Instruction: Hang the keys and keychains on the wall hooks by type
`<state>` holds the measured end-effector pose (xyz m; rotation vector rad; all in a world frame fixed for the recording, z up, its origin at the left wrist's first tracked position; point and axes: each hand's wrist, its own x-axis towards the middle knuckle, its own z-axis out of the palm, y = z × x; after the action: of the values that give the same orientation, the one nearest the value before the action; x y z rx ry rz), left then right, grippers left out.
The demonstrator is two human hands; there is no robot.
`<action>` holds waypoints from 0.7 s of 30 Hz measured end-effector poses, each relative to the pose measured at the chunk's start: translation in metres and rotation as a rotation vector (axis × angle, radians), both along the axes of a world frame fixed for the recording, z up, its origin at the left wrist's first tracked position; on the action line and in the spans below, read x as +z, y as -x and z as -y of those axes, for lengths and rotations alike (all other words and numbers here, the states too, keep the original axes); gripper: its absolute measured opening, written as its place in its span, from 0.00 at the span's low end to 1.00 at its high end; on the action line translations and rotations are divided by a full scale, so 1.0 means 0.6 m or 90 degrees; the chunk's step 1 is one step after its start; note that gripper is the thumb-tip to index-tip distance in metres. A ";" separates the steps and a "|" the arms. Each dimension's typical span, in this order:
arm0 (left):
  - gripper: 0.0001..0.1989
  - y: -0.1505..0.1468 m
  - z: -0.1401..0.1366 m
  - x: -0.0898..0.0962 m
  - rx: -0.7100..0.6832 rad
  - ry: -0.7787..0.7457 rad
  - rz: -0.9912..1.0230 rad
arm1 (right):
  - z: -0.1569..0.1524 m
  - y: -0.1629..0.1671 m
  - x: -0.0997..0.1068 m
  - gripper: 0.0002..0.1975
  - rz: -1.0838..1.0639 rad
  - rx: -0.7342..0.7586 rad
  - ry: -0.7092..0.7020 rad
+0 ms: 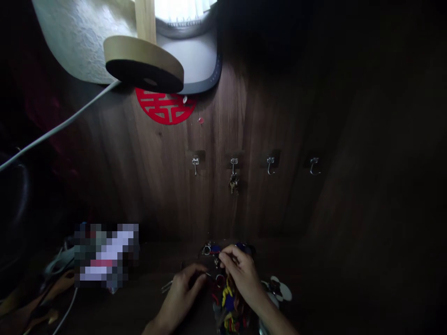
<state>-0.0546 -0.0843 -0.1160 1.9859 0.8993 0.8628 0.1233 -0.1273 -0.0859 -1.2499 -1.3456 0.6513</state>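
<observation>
My left hand (185, 288) is low in the middle of the view, its thumb and forefinger closed around something thin and pale that I cannot make out. Just to its right, my right hand (242, 272) pinches at a small metallic thing too dark to name. Below and between them lies a bundle of colourful cords and charms (228, 302) in yellow, blue and red. A metal ring (206, 250) with blue and red pieces rests beyond my fingertips. Beside my right wrist is a white rounded item (284, 291); a thin metal piece (166, 286) lies left of my left hand.
Several metal hooks line the wooden back panel (223, 209); a bunch of keys (233, 184) hangs from one. Above are a round lamp-like object (144, 63), a cap (192, 56) and a red paper cutout (166, 109). A white cable (70, 118) crosses left, above a blurred-out item (106, 256).
</observation>
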 end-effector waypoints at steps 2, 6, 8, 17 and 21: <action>0.13 0.002 -0.002 -0.001 -0.017 -0.032 -0.053 | -0.001 -0.010 0.014 0.17 0.036 -0.012 -0.015; 0.14 0.000 -0.008 -0.002 -0.026 -0.047 -0.123 | -0.010 -0.036 0.051 0.15 0.077 -0.033 -0.029; 0.13 -0.002 -0.012 -0.006 -0.028 -0.050 -0.148 | -0.018 -0.050 0.076 0.14 0.081 -0.050 -0.047; 0.12 -0.007 -0.023 -0.017 -0.033 -0.051 -0.185 | -0.072 -0.098 0.192 0.13 -0.003 -0.115 -0.194; 0.12 -0.009 -0.022 -0.011 -0.028 -0.050 -0.182 | -0.096 -0.098 0.229 0.13 -0.058 -0.112 -0.228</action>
<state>-0.0491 -0.0711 -0.1228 2.2268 0.9881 0.6056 0.1821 -0.0695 0.0512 -1.0201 -1.1981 0.3218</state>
